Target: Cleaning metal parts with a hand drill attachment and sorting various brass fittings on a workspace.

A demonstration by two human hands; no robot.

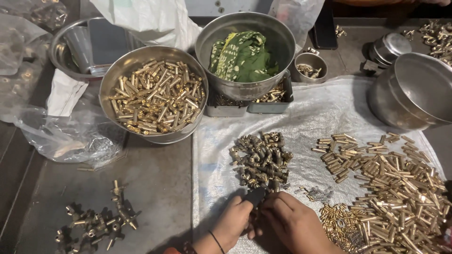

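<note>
On the white sheet [325,113], left of the big spread of brass tubes [400,188], sits a darker fittings pile [261,160]. Just below it, left hand [234,221] and right hand [294,221] both curl tight around a small dark tool [255,196].

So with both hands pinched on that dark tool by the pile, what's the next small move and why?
Probably the right hand reaches forward for one piece from the brass fitting pile. Both hands meet at the dark tool, which the left hand grips, and that pile lies just beyond the fingertips.
</note>
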